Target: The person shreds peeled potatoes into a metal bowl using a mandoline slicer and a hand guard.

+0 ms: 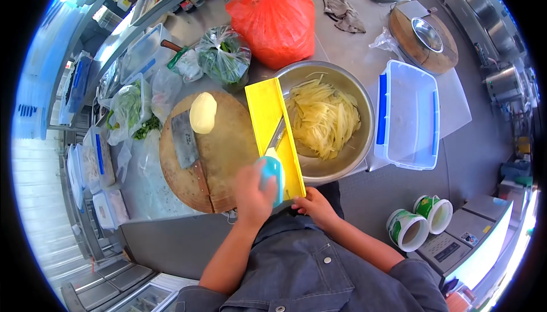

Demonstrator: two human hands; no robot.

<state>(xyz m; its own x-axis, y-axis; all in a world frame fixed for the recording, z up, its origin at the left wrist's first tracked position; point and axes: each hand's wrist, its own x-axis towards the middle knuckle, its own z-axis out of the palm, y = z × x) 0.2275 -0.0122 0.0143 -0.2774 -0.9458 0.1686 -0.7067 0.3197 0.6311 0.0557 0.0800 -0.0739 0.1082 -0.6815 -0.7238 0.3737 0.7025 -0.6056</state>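
My left hand (252, 193), somewhat blurred, is closed on a turquoise hand guard (273, 178) pressed against the yellow mandoline slicer (265, 107). A pale bit of potato (272, 153) shows at the guard's far edge, just below the slanted blade. At the slicer's near end, my right hand (317, 208) grips its corner. The slicer leans across the left rim of a steel bowl (364, 98), which holds a heap of potato shreds (323, 118). To the left, a peeled potato (203, 112) and a cleaver (185, 139) lie on a round wooden chopping board (228, 152).
Behind the board are a red plastic bag (273, 24) and a bag of greens (223, 55). A clear plastic box (411, 115) stands right of the bowl. Farther back sits another round board (441, 55) with a small metal bowl (427, 34). Two tubs (407, 229) stand lower right.
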